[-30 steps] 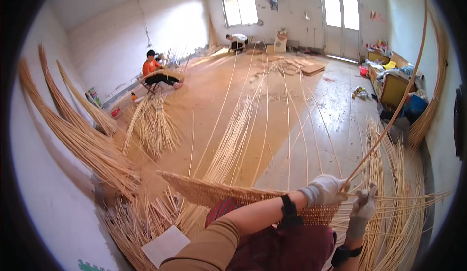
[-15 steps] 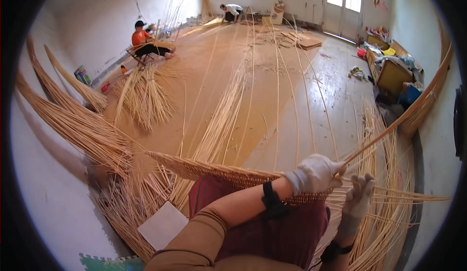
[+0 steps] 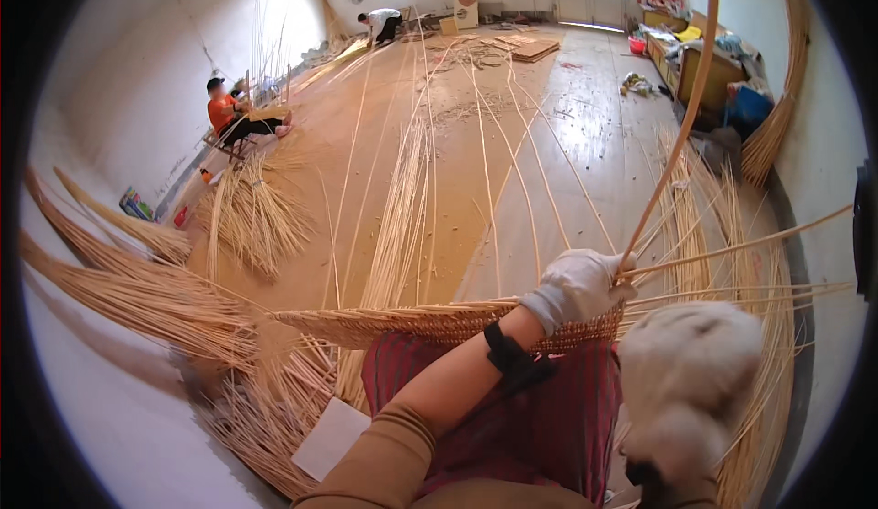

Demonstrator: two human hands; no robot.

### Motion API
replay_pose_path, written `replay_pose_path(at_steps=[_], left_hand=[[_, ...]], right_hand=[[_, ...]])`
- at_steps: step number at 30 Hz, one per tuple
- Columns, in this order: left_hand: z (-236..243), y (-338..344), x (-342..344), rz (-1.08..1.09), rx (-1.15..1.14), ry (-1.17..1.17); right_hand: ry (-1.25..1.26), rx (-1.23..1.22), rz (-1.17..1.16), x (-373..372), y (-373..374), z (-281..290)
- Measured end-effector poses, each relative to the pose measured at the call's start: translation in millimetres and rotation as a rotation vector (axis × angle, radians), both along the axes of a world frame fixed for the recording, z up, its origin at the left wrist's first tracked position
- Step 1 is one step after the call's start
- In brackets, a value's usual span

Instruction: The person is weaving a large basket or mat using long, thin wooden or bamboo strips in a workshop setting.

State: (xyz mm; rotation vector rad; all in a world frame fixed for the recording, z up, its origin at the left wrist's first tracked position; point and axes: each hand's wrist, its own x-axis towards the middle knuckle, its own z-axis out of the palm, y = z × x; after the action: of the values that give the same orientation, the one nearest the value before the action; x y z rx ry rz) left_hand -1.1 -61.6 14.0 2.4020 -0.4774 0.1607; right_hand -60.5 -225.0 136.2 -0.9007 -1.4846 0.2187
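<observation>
My gloved left hand (image 3: 585,285) is closed on long rattan rods (image 3: 668,180) at the right end of a woven panel (image 3: 325,326), which lies across a maroon striped cloth (image 3: 485,417) over my lap. One rod rises steeply from my grip, and others stick out rightward. My gloved right hand (image 3: 686,385) is lower and nearer, right of the panel and apart from my left hand; motion blurs its fingers, so what it holds, if anything, cannot be made out.
Rod bundles (image 3: 137,299) lean at the left wall and lie on the floor (image 3: 521,244). A seated person in orange (image 3: 222,111) works left; another person (image 3: 384,24) bends at the back. A cluttered wooden cabinet (image 3: 695,70) stands right. A white sheet (image 3: 329,440) lies lower left.
My right hand has left the rods beside my left hand and moved down toward me. My left hand has risen slightly, and the rod in it now stands steeper. The view has shifted.
</observation>
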Motion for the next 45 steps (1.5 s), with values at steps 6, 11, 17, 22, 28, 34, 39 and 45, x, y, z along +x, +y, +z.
replay_pose_path(at_steps=[6,11,17,22,28,34,39,45], left_hand=[[5,-2,-3,0.036,0.008,0.032],[2,-3,-6,0.031,0.011,0.017],[6,-2,-4,0.045,0.035,-0.023],[9,-2,-5,0.025,0.075,0.007],[2,-2,-2,-0.01,0.066,0.034],[-1,-2,-3,0.031,0.051,-0.097],[4,-3,-6,0.005,0.042,0.018],[0,-1,-5,-0.003,0.033,-0.002]], right_hand=[[-0.347,0.0,0.363,5,6,50],[-0.412,-0.007,0.39,0,-16,46],[-0.373,-0.158,-0.097,-12,-19,3],[0.778,-0.712,-1.049,-33,11,-163],[0.06,-0.45,-1.309,-35,-13,-272],[-0.083,-0.401,-1.305,-37,-5,-266],[-0.091,-0.411,-1.368,-36,-5,-270],[-0.11,-0.393,-1.366,-38,-6,-273]])
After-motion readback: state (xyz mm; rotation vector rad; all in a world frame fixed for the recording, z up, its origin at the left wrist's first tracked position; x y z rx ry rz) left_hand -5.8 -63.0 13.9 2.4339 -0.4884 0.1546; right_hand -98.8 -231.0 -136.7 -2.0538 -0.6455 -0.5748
